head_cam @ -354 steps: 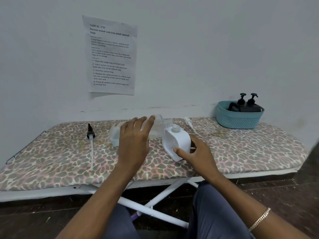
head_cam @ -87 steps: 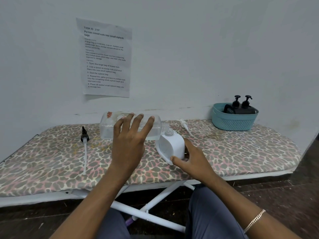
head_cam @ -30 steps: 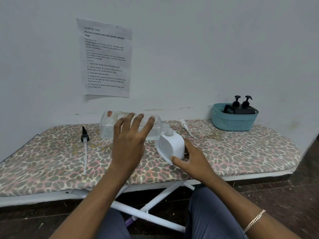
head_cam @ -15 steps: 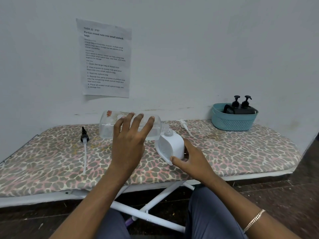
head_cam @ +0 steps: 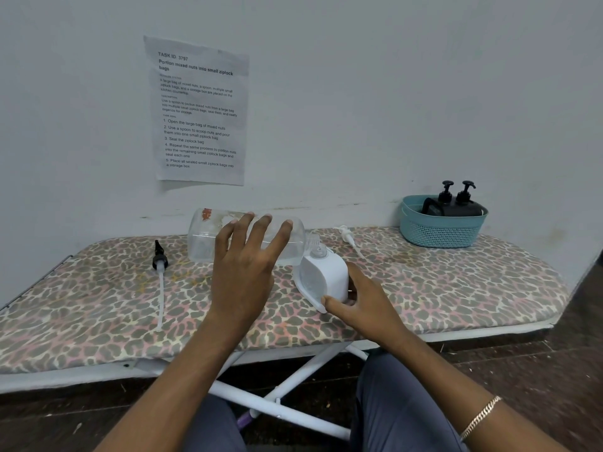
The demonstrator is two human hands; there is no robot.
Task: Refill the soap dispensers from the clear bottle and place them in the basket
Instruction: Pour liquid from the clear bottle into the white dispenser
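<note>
My left hand (head_cam: 243, 269) grips the clear bottle (head_cam: 208, 238), held on its side above the board with its mouth over the open neck of the white dispenser (head_cam: 321, 277). The dispenser is tilted to the left, and my right hand (head_cam: 360, 303) holds it at its base. A white pump (head_cam: 347, 234) lies behind the dispenser. A black pump with a white tube (head_cam: 160, 272) lies at the left. Two black dispensers (head_cam: 452, 203) stand in the teal basket (head_cam: 440, 231) at the back right.
Everything rests on an ironing board with a leopard-print cover (head_cam: 456, 288), set against a white wall. A printed sheet (head_cam: 199, 112) is stuck to the wall. The board's white legs (head_cam: 277, 406) and my knees are below.
Since the earliest frame the bottle's rear end has risen, so it lies level or steeper over the dispenser. Over the last second nothing has visibly moved.
</note>
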